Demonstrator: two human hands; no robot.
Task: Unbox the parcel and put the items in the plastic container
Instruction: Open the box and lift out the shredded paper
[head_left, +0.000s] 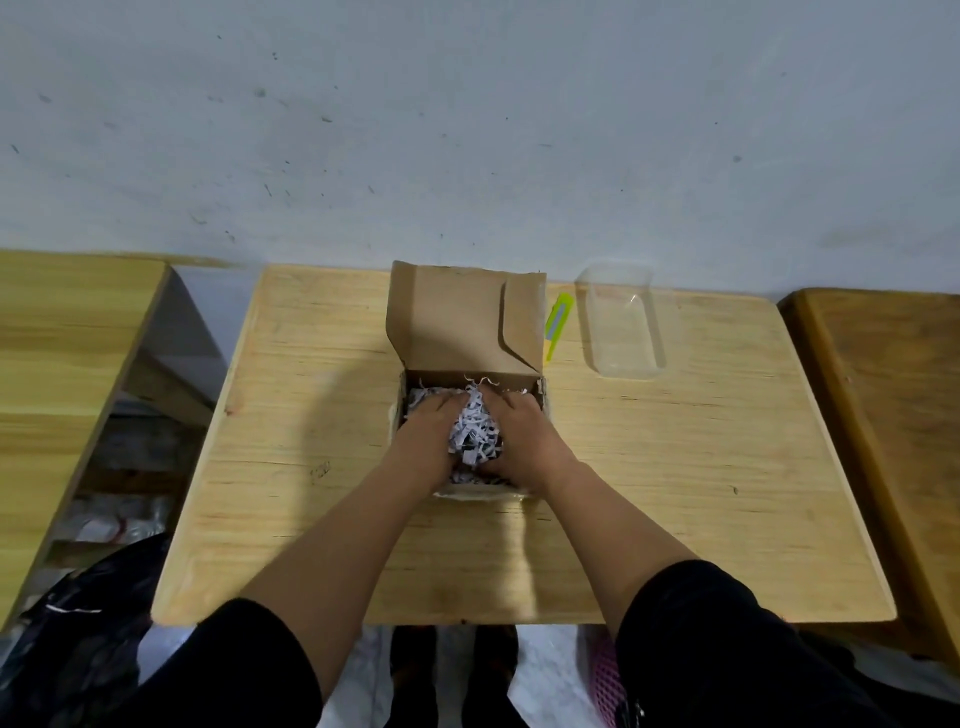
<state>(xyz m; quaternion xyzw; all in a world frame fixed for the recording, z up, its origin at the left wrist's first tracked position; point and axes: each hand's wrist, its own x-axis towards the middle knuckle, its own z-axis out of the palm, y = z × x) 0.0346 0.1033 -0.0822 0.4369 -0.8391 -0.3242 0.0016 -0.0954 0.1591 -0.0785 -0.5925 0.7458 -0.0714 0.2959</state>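
Note:
An open cardboard parcel box (457, 322) stands in the middle of the wooden table, its lid flap raised toward the wall. Shredded white paper (475, 434) fills it. My left hand (423, 434) and my right hand (522, 441) are both down inside the box, pressed against a bunch of the shredded paper from either side. Whatever lies under the paper is hidden. A clear plastic container (621, 317) sits empty at the back right of the table.
A yellow-green utility knife (555, 325) lies between the box lid and the container. The table (311, 467) backs onto a grey wall. Other wooden tables stand at left (62, 364) and right (893, 395). A black bag (78, 639) sits on the floor at left.

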